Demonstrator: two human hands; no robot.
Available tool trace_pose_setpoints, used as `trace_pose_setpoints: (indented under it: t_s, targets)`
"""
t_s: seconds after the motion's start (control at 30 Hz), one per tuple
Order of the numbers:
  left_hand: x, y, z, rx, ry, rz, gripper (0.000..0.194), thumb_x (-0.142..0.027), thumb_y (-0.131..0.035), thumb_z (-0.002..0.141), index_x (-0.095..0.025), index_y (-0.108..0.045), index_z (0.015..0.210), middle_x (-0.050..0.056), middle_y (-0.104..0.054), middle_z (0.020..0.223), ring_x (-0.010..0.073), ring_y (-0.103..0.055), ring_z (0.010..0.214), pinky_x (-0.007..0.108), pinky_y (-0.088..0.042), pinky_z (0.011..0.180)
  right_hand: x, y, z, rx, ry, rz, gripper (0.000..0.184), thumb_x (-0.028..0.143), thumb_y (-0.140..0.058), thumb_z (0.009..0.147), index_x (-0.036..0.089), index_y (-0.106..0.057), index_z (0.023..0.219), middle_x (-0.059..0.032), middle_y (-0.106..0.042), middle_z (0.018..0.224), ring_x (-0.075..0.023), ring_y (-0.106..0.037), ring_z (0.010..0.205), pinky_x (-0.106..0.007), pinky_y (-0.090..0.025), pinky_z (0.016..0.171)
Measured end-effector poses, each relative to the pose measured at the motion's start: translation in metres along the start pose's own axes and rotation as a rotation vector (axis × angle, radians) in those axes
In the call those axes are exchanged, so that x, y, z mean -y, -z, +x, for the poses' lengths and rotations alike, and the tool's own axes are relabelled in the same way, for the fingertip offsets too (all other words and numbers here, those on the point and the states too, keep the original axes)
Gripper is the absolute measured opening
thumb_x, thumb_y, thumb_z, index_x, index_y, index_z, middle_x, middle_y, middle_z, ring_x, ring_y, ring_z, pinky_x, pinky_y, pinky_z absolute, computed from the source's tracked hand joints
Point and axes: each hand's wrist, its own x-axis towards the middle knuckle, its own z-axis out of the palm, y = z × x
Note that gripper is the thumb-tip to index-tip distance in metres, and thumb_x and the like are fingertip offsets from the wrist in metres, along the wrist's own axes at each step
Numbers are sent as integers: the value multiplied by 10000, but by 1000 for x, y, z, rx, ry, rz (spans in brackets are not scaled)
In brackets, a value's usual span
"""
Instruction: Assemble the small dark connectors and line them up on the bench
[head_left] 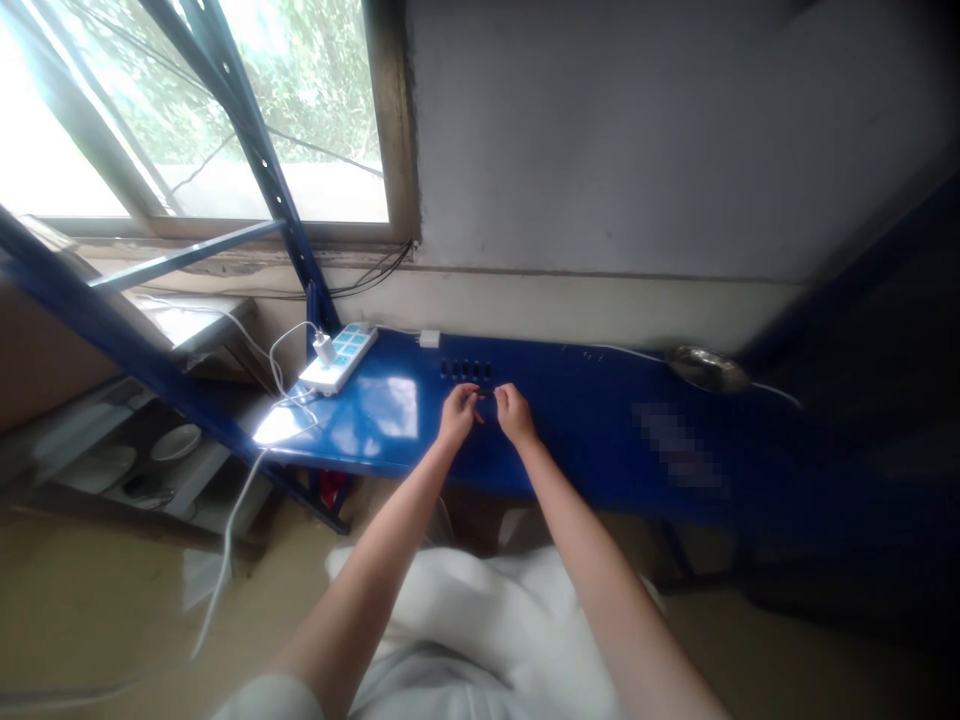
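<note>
Head view: left hand [459, 415], right hand [516, 413] pinch dark item [485, 393]; bench patch [677, 445] pixelated

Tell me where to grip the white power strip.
Come from above and pinch the white power strip across its narrow width, at the end away from the white plug: it lies flat on the blue shelf, long and slim.

Mount: my only view rides on the person's head, above their chest.
Facing: forward and down over the blue desk [600, 440] toward the wall [600, 130], rolled so the desk slopes.
Nearness: close, left hand [459, 415] and right hand [514, 412] at arm's length mid-frame.
Edge: window [202, 110] upper left.
</note>
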Motion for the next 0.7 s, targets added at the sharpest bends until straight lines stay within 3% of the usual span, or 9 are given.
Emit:
trace_pose_setpoints:
  t_s: [0.7]
  targets:
    - [1,-2,0,-12,18,60,168,-328,-409,853,-170,-466,850,-29,-557,694,55,-496,410,201,-401,482,1,0,-1,2,11,-3,351,409,-257,900,198,-498,756,-47,-567,691,-161,-520,642,-261,-387,606]
